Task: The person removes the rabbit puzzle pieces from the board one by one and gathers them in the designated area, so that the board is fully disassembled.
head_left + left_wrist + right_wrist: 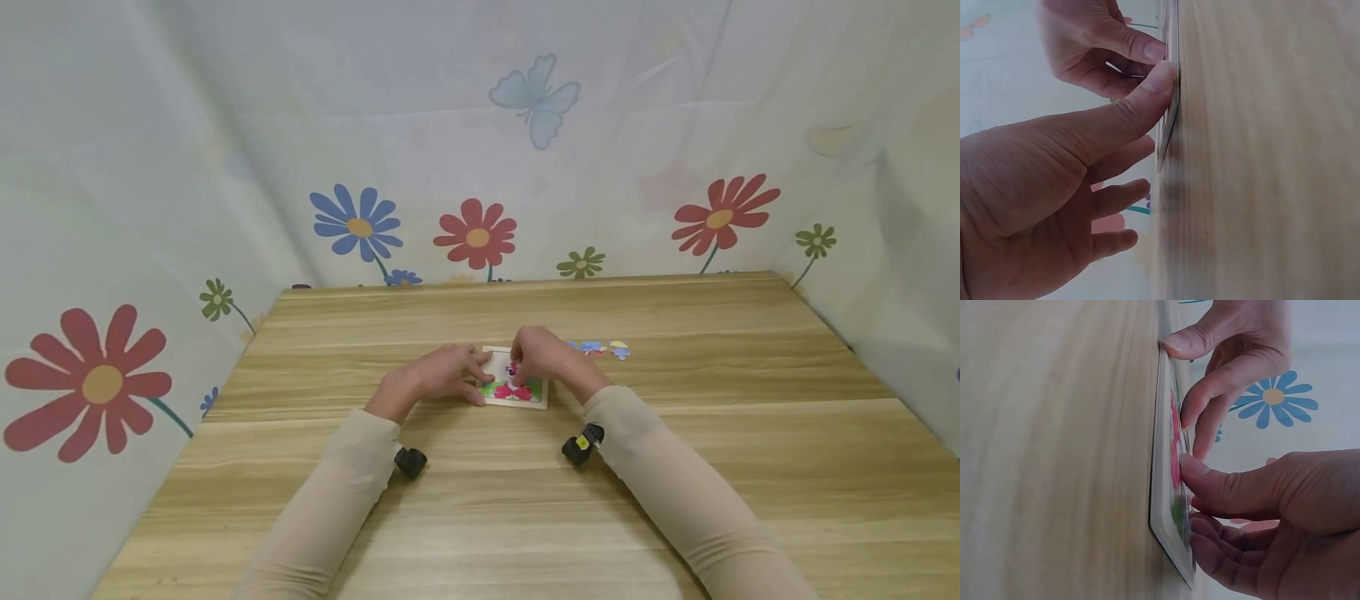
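A small jigsaw puzzle board (531, 405) with a pale frame lies flat on the table, showing a pink, white and green picture. My left hand (450, 372) steadies its left side: the thumb presses the near left edge, and extended fingers rest over the picture. My right hand (542, 357) is over the board's upper right part, thumb and fingertips brought together in a pinch on a puzzle piece (513, 367), mostly hidden by the fingers. In the right wrist view the right fingertips are right at the board's surface, close to the left fingers.
Several loose puzzle pieces (592, 347), blue and yellow among them, lie on the wooden table (480, 508) just right of the board, behind the right wrist. A white curtain (420, 142) with printed flowers and a butterfly hangs beyond the table's far edge and at both sides.
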`<act>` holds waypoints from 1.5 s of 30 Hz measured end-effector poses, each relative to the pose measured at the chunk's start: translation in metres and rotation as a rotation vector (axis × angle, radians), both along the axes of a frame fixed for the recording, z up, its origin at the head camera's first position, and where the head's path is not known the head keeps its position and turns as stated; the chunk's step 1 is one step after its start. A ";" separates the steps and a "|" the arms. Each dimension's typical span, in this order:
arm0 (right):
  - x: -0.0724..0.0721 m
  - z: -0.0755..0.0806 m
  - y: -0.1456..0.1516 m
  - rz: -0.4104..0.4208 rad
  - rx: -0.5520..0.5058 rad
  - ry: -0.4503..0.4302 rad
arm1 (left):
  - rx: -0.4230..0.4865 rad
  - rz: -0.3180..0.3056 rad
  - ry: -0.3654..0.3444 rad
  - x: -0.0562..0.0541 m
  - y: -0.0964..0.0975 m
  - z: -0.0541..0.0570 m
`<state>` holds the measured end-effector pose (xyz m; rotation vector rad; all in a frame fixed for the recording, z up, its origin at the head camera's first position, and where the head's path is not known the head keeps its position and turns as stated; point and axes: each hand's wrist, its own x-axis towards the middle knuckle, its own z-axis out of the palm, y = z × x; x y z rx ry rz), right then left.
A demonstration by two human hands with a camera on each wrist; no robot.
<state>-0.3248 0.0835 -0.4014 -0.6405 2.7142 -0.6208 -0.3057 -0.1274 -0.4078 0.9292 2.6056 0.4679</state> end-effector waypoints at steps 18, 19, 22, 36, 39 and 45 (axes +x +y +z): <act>-0.002 0.002 0.001 0.020 -0.038 0.006 | -0.080 -0.046 0.036 0.000 -0.002 0.002; -0.002 0.002 0.001 0.021 -0.039 0.004 | -0.092 -0.046 0.031 0.000 -0.002 0.002; -0.001 0.003 0.002 0.021 -0.050 0.001 | -0.107 -0.036 0.024 0.001 -0.002 0.002; -0.001 0.002 0.003 0.040 -0.097 0.008 | -0.144 0.011 0.027 0.002 -0.001 0.003; -0.002 0.001 0.004 0.039 -0.125 -0.001 | -0.151 0.013 0.025 0.002 -0.001 0.003; -0.001 0.003 0.010 0.042 -0.191 -0.064 | -0.145 0.009 0.027 0.002 -0.001 0.003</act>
